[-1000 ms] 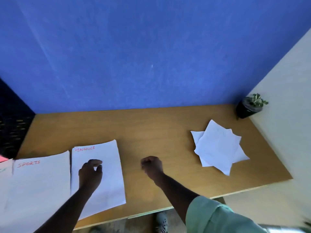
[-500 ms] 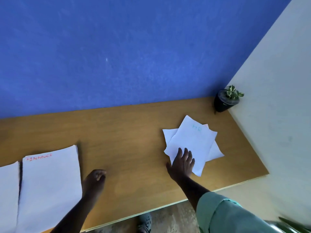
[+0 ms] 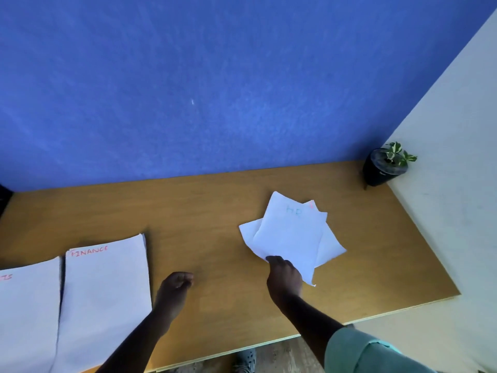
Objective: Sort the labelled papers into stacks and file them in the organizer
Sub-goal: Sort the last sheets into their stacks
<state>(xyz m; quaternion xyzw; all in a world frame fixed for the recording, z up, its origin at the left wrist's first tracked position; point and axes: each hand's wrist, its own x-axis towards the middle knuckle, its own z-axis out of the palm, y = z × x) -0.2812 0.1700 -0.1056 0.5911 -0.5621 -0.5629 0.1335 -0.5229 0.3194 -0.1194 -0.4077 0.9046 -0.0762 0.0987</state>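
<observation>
A loose pile of white papers (image 3: 291,232) lies fanned out on the right half of the wooden desk (image 3: 212,211); its top sheet is labelled HR in faint blue. My right hand (image 3: 283,277) pinches the near corner of that top sheet. On the left lies a neat stack labelled FINANCE (image 3: 105,300) in red, and beside it a second stack (image 3: 27,313) with a cut-off red label. My left hand (image 3: 174,288) rests loosely curled on the bare desk just right of the FINANCE stack, holding nothing. No organizer is visible.
A small black pot with a green plant (image 3: 384,166) stands in the far right corner of the desk. A blue wall (image 3: 215,90) rises behind the desk, and a pale wall (image 3: 457,184) borders its right side. A dark object (image 3: 4,195) shows at the far left edge.
My right hand went from a fist mid-desk to the loose pile, lay flat on it, and now its fingers curl on the top sheet's near corner. My left hand left the FINANCE stack.
</observation>
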